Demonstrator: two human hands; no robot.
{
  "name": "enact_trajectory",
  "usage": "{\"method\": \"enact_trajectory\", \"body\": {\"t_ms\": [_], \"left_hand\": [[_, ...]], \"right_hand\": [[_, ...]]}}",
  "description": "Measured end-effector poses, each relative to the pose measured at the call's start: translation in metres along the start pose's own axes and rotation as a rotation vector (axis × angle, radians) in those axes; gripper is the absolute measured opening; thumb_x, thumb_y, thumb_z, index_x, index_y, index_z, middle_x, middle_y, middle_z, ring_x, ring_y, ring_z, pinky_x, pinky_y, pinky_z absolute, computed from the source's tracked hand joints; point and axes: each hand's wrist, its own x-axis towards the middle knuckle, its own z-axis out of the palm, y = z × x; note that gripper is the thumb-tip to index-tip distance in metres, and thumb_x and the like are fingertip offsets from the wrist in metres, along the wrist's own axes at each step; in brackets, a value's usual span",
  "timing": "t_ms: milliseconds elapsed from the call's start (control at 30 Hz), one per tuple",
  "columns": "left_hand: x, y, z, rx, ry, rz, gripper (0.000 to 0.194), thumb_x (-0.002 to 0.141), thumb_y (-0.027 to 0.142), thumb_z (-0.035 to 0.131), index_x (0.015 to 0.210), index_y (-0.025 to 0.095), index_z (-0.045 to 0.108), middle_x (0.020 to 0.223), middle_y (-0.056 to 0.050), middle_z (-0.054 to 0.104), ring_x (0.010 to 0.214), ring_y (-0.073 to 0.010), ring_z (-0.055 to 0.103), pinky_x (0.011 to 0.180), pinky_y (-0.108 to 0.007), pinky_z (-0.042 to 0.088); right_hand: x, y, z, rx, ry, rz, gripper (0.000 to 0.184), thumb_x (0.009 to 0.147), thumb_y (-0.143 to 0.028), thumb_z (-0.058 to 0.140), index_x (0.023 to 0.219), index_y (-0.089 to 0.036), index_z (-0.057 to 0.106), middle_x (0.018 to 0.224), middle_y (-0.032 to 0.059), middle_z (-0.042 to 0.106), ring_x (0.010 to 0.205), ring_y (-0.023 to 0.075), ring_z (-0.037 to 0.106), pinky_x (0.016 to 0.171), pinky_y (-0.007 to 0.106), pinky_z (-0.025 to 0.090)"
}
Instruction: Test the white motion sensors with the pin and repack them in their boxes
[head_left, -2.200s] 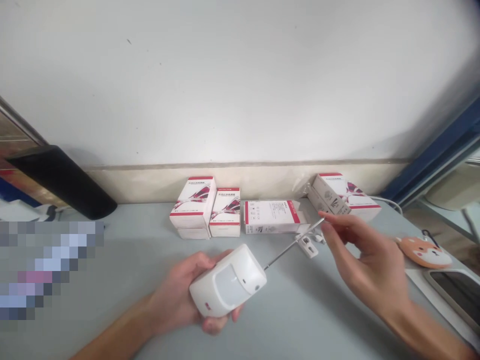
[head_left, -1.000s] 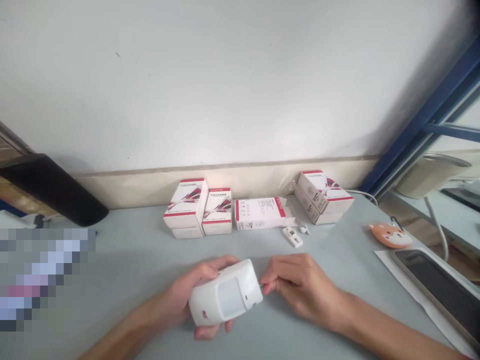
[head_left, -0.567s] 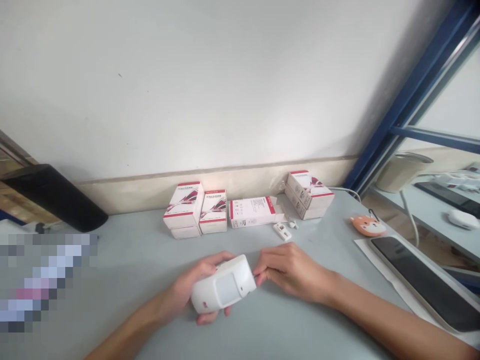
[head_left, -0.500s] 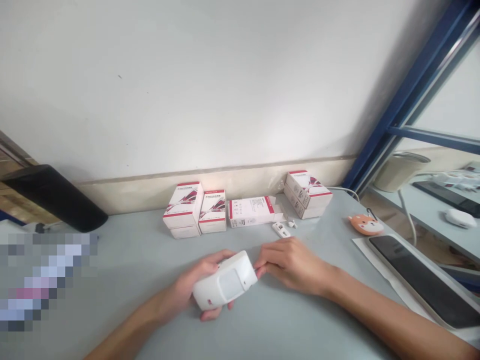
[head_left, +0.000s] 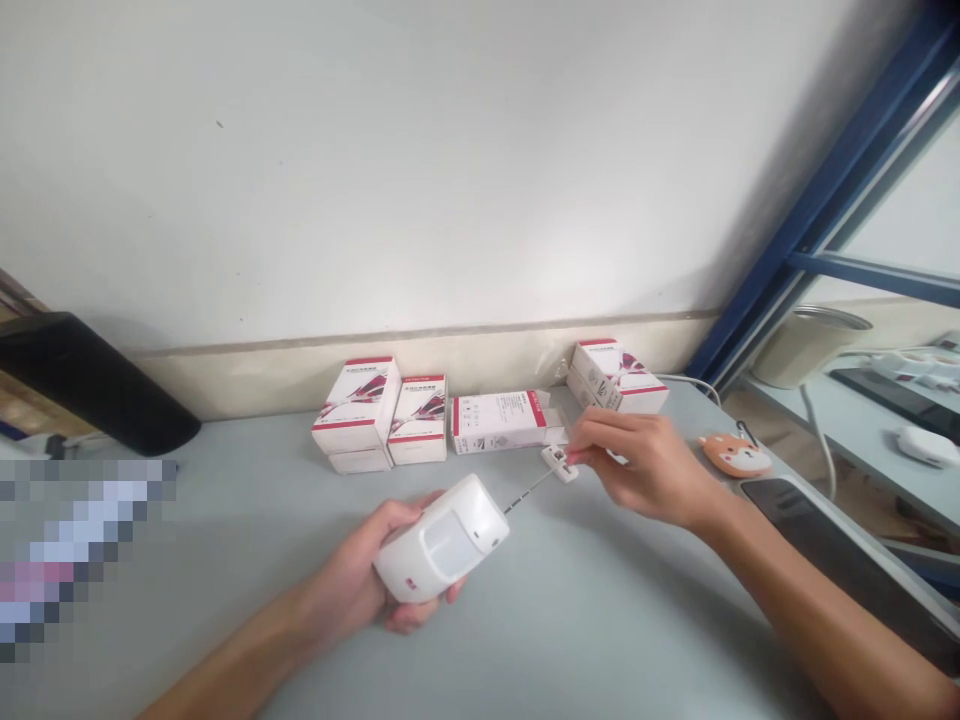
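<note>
Steadily, left grip (head_left: 349, 580) wrapped firmly around white motion sensor (head_left: 442, 540), right grip (head_left: 645, 470) narrow, fingertips (head_left: 581, 452) at small white bracket (head_left: 559, 463) by thin metal rod (head_left: 529, 486), closure unclear.

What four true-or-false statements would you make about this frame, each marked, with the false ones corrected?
1. The left hand holds a white motion sensor. True.
2. The right hand rests on the dark tablet. False: its fingertips are at a small white bracket.
3. A thin metal rod runs from the sensor's end toward the bracket. True.
4. The orange animal-shaped pouch lies left of the white-and-red boxes. False: it lies to their right, beyond the right hand.
</note>
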Motion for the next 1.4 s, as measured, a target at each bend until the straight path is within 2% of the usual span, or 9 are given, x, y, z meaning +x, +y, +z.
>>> {"method": "enact_trajectory", "body": {"t_ms": [133, 333, 467, 600, 767, 933, 1167, 1267, 1400], "left_hand": [[-0.001, 0.001, 0.003, -0.041, 0.027, -0.008, 0.054, 0.103, 0.05, 0.029, 0.124, 0.013, 0.062, 0.082, -0.012, 0.069, 0.051, -0.0115, 0.041, 0.053, -0.028, 0.027], [0.001, 0.003, -0.006, -0.085, 0.009, -0.058, 0.054, 0.099, 0.054, 0.033, 0.111, 0.013, 0.067, 0.077, -0.011, 0.069, 0.049, -0.0127, 0.039, 0.052, -0.029, 0.026], [0.0, 0.0, -0.018, -0.117, -0.004, -0.103, 0.059, 0.1, 0.055, 0.03, 0.108, 0.01, 0.068, 0.077, -0.013, 0.068, 0.048, -0.0128, 0.038, 0.051, -0.03, 0.025], [-0.001, 0.001, -0.02, -0.117, -0.022, -0.117, 0.062, 0.1, 0.056, 0.031, 0.111, 0.009, 0.068, 0.08, -0.014, 0.068, 0.049, -0.0127, 0.038, 0.052, -0.031, 0.025], [-0.001, 0.008, -0.01, -0.066, -0.024, -0.102, 0.059, 0.101, 0.054, 0.03, 0.113, 0.009, 0.066, 0.081, -0.013, 0.068, 0.051, -0.0133, 0.038, 0.056, -0.032, 0.027], [-0.002, 0.014, 0.0, -0.026, -0.042, -0.084, 0.055, 0.101, 0.053, 0.031, 0.111, 0.011, 0.064, 0.082, -0.012, 0.068, 0.052, -0.0132, 0.038, 0.058, -0.032, 0.026], [0.001, 0.011, -0.001, -0.076, -0.031, -0.078, 0.053, 0.097, 0.055, 0.037, 0.11, 0.01, 0.063, 0.082, -0.011, 0.066, 0.052, -0.0128, 0.04, 0.058, -0.031, 0.026], [0.003, 0.009, -0.004, -0.104, -0.033, -0.083, 0.055, 0.094, 0.055, 0.038, 0.109, 0.009, 0.064, 0.082, -0.012, 0.066, 0.052, -0.0135, 0.042, 0.056, -0.03, 0.026], [0.004, 0.008, -0.006, -0.128, -0.055, -0.067, 0.055, 0.093, 0.054, 0.041, 0.112, 0.008, 0.065, 0.08, -0.012, 0.066, 0.053, -0.0146, 0.045, 0.056, -0.029, 0.027]], "right_hand": [[-0.001, 0.011, -0.012, -0.123, 0.03, -0.008, 0.024, 0.093, -0.006, 0.053, 0.093, -0.024, 0.068, 0.1, 0.003, 0.07, 0.072, 0.0132, 0.063, 0.063, 0.026, 0.045], [-0.005, 0.037, -0.034, -0.252, 0.217, 0.033, 0.018, 0.095, -0.011, 0.061, 0.087, -0.025, 0.07, 0.108, 0.0042, 0.059, 0.076, 0.0134, 0.067, 0.06, 0.028, 0.047], [-0.009, 0.06, -0.053, -0.313, 0.359, 0.059, 0.015, 0.095, -0.016, 0.066, 0.084, -0.025, 0.07, 0.105, 0.0027, 0.052, 0.068, 0.0094, 0.057, 0.061, 0.028, 0.048], [-0.013, 0.073, -0.059, -0.342, 0.349, 0.07, 0.017, 0.096, -0.016, 0.064, 0.084, -0.026, 0.071, 0.106, 0.0024, 0.05, 0.067, 0.0096, 0.054, 0.063, 0.03, 0.049], [-0.018, 0.082, -0.063, -0.343, 0.358, 0.069, 0.016, 0.094, -0.017, 0.065, 0.083, -0.025, 0.071, 0.108, 0.0038, 0.046, 0.069, 0.0107, 0.054, 0.064, 0.032, 0.05], [-0.023, 0.091, -0.067, -0.265, 0.391, 0.112, 0.017, 0.093, -0.014, 0.066, 0.081, -0.024, 0.073, 0.113, 0.0066, 0.047, 0.065, 0.0093, 0.051, 0.065, 0.036, 0.048], [-0.025, 0.09, -0.053, -0.225, 0.409, 0.259, 0.011, 0.093, -0.021, 0.07, 0.088, -0.027, 0.078, 0.111, 0.0061, 0.053, 0.069, 0.0118, 0.055, 0.069, 0.033, 0.05], [-0.019, 0.079, -0.051, -0.07, 0.465, 0.345, 0.007, 0.092, -0.024, 0.072, 0.091, -0.027, 0.078, 0.107, 0.0058, 0.056, 0.076, 0.0139, 0.058, 0.072, 0.032, 0.051], [-0.012, 0.065, -0.051, 0.306, 0.547, 0.471, 0.009, 0.089, -0.033, 0.077, 0.092, -0.025, 0.075, 0.1, 0.0026, 0.056, 0.069, 0.012, 0.054, 0.063, 0.03, 0.045]]}}
